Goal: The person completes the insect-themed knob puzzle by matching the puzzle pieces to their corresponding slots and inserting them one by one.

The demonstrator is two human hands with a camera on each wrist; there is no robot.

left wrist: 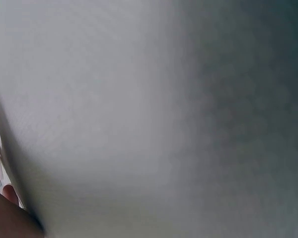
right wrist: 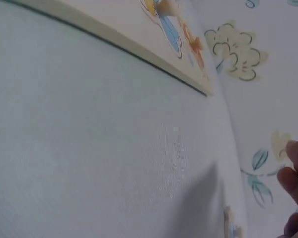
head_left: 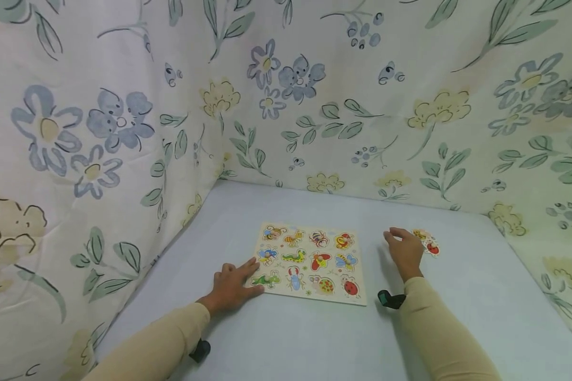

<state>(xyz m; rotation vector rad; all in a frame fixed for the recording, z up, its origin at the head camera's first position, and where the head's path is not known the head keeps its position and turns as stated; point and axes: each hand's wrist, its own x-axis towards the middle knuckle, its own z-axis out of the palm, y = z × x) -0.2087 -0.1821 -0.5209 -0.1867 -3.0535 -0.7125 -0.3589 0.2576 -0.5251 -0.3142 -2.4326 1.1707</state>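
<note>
A wooden insect puzzle board lies on the table, its slots showing colourful bugs such as a caterpillar and a red ladybird. At the board's lower left corner, my left hand touches the edge with thumb and fingers spread. Right of the board, my right hand is raised over the table, fingers loosely bent, with nothing visible between them. Just beyond it lie loose puzzle pieces, one a ladybird piece, partly hidden by that hand. In the right wrist view the fingertips show at the right edge.
The white table is bordered at the back and sides by a floral curtain. Dark wrist camera mounts stick out from both sleeves. The left wrist view is mostly blurred pale and dark surface.
</note>
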